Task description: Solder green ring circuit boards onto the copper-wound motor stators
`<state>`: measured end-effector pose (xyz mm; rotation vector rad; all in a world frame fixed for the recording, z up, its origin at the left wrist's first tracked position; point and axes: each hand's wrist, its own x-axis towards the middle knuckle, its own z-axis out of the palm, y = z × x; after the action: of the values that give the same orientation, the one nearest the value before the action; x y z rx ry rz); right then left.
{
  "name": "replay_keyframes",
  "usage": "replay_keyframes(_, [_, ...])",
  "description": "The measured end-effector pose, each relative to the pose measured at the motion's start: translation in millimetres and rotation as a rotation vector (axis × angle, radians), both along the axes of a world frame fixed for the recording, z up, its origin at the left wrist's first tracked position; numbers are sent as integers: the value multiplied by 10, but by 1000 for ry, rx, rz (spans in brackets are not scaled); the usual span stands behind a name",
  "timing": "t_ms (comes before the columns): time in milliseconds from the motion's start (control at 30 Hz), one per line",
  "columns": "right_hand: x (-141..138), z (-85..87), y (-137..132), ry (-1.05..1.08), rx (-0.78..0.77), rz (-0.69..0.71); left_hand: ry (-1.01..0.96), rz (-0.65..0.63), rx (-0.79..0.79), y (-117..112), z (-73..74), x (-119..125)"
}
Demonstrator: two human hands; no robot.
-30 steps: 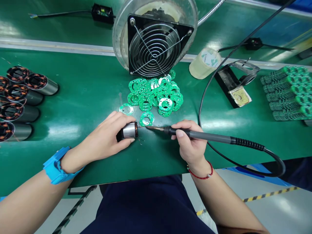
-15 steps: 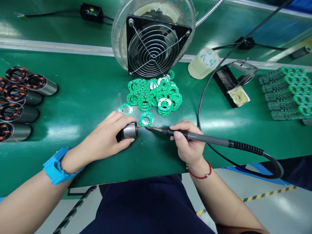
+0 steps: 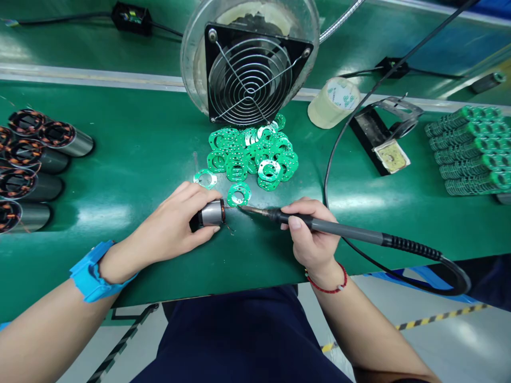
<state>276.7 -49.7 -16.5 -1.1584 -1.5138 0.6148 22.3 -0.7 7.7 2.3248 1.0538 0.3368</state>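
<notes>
My left hand [image 3: 181,223] is wrapped round a motor stator [image 3: 211,213], a metal cylinder lying on its side with copper windings at its right end. Thin wire ends stick out of that end. In my right hand [image 3: 309,231] is a soldering iron [image 3: 343,229], gripped like a pen. Its tip points left and meets the lower edge of a ring-shaped green circuit board [image 3: 239,195], close to a stator wire; whether it touches the wire I cannot tell. Behind this board lies a heap of similar green boards [image 3: 237,167].
A fan with a wire guard [image 3: 249,90] stands behind the heap. More stators [image 3: 66,138] are at the left. To the right are a tape roll [image 3: 333,103], a soldering iron stand with sponge [image 3: 391,158] and stacked boards [image 3: 471,154]. The iron's cable [image 3: 329,159] crosses the bench.
The soldering iron's handle and my right hand have shifted slightly right, while the tip stays at the board's edge. My left hand and the stator have hardly moved.
</notes>
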Motion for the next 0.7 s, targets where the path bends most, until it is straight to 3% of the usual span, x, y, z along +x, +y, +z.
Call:
replay_keyframes(200, [5, 19, -2, -23, -18, 26, -4, 1, -11, 2, 3, -4])
replay_keyframes(433, [33, -37, -31, -10, 65, -52, 8, 9, -32, 5, 10, 9])
replay_keyframes(600, [-14, -1, -37, -149, 31, 142, 4, -1, -21, 6, 7, -2])
replay_keyframes(700, [-59, 7, -1, -348, 44, 252, 4, -8, -19, 8, -2, -8])
